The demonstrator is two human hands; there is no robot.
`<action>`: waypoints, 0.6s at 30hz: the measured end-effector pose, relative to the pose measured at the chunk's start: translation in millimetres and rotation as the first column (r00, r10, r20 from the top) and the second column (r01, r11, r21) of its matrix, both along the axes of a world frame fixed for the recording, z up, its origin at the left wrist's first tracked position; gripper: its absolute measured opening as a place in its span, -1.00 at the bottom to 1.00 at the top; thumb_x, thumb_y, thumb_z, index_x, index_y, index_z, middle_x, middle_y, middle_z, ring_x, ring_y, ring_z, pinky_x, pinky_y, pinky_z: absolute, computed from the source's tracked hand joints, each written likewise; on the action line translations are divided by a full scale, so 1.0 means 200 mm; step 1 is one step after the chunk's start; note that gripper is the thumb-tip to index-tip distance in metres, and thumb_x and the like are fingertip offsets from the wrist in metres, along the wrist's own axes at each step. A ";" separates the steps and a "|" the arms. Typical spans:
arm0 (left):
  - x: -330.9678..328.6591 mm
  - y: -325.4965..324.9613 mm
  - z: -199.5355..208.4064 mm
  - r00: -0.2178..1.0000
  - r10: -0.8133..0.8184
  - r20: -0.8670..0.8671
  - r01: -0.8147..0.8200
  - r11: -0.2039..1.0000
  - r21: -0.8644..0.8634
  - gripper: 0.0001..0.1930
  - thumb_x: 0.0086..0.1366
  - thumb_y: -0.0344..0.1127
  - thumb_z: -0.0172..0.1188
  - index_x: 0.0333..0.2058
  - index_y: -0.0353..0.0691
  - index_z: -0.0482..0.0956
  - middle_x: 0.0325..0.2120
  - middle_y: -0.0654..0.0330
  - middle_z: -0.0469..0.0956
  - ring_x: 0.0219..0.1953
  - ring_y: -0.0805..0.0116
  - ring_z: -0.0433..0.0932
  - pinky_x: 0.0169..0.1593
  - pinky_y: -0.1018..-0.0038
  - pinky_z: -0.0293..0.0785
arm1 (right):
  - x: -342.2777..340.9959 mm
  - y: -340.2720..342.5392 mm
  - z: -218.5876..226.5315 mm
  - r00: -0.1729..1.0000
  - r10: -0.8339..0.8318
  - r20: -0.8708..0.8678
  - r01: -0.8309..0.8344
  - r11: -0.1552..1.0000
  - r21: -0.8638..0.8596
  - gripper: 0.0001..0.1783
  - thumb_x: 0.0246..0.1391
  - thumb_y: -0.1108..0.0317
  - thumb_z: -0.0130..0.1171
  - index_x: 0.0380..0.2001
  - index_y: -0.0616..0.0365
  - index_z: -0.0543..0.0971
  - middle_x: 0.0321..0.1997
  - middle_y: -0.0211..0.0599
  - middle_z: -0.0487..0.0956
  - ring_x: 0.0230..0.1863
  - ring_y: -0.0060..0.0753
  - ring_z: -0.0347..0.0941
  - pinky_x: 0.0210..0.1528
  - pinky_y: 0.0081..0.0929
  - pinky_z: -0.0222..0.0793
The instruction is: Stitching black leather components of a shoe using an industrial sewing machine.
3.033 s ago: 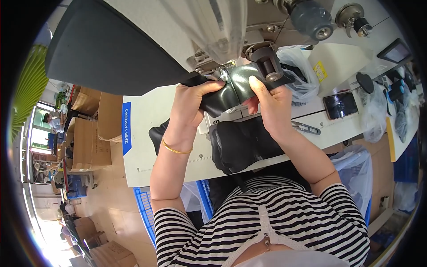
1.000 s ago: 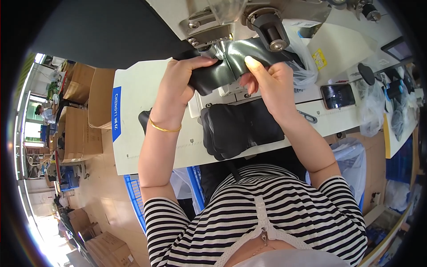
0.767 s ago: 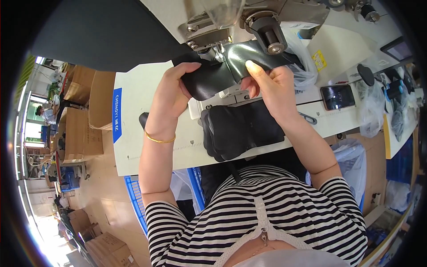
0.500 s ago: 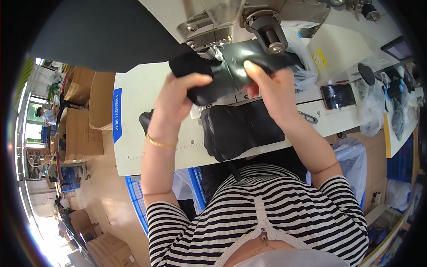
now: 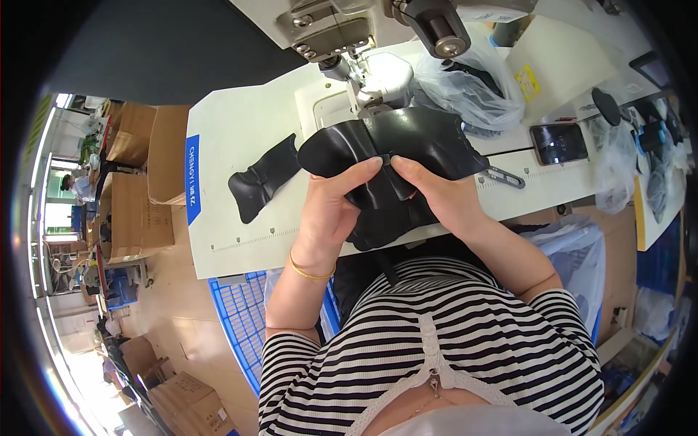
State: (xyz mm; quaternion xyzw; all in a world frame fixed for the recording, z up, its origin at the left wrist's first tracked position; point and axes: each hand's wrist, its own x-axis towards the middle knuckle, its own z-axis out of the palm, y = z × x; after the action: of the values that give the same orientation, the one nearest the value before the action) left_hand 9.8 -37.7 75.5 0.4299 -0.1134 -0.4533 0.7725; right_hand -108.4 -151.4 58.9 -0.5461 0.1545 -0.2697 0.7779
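My left hand and my right hand hold a glossy black leather-like piece between them. It has a seam down its middle, and both thumbs press side by side along that seam with their tips nearly meeting. My other fingers are hidden beneath the piece. The piece is just in front of the sewing machine's needle area, apart from the needle. Under my hands, a stack of similar black pieces rests at the table's near edge, partly covered. Another seamed black piece lies alone on the left.
The sewing machine head overhangs the white table. To the right are a clear plastic bag, a phone and a slotted grey tool. A blue basket stands below the table; cardboard boxes stand left.
Both hands have brought the black piece away from the needle toward me, and my thumbs have come together on its seam. The lone piece on the left now shows fully.
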 end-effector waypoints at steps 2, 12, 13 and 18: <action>0.00 -0.01 -0.01 0.999 0.012 0.036 -0.012 1.000 -0.006 -0.72 0.10 -0.65 0.18 -0.18 -0.31 0.51 -0.32 0.15 0.58 -0.28 0.36 0.59 -0.17 0.45 0.57 | -0.01 0.00 -0.02 1.000 -0.007 -0.010 0.007 1.000 -0.030 -0.73 0.10 0.49 0.17 -0.09 0.24 0.49 -0.19 -0.39 0.55 -0.20 -0.62 0.47 -0.16 -0.64 0.44; -0.06 -0.02 -0.04 0.952 0.202 0.230 -0.198 0.979 -0.041 -0.69 0.04 -0.71 0.23 -0.20 -0.36 0.52 -0.31 0.13 0.59 -0.31 0.39 0.59 -0.18 0.50 0.57 | 0.00 0.02 -0.06 0.999 -0.016 0.051 0.015 1.000 0.008 -0.72 0.10 0.55 0.13 -0.08 0.26 0.49 -0.17 -0.36 0.55 -0.17 -0.60 0.46 -0.11 -0.60 0.42; -0.06 -0.02 -0.04 0.952 0.204 0.229 -0.200 0.979 -0.040 -0.69 0.04 -0.71 0.23 -0.20 -0.36 0.52 -0.31 0.13 0.59 -0.31 0.39 0.59 -0.18 0.50 0.57 | -0.01 0.02 -0.06 0.999 -0.014 0.050 0.013 1.000 0.009 -0.72 0.10 0.55 0.13 -0.08 0.26 0.49 -0.17 -0.36 0.55 -0.17 -0.60 0.46 -0.11 -0.60 0.42; -0.07 -0.03 -0.04 0.945 0.221 0.240 -0.213 0.975 -0.059 -0.68 0.03 -0.73 0.22 -0.19 -0.36 0.53 -0.31 0.15 0.59 -0.31 0.40 0.59 -0.18 0.51 0.56 | 0.00 0.03 -0.04 1.000 -0.031 0.005 0.031 0.997 -0.075 -0.72 0.08 0.55 0.14 -0.09 0.26 0.49 -0.18 -0.37 0.54 -0.19 -0.61 0.45 -0.12 -0.61 0.41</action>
State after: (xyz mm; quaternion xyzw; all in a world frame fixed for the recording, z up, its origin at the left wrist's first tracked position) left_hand -4.8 -43.2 67.9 0.4799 -0.1673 -0.3069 0.8047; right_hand -109.1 -145.3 51.0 -0.5718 0.1513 -0.2886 0.7529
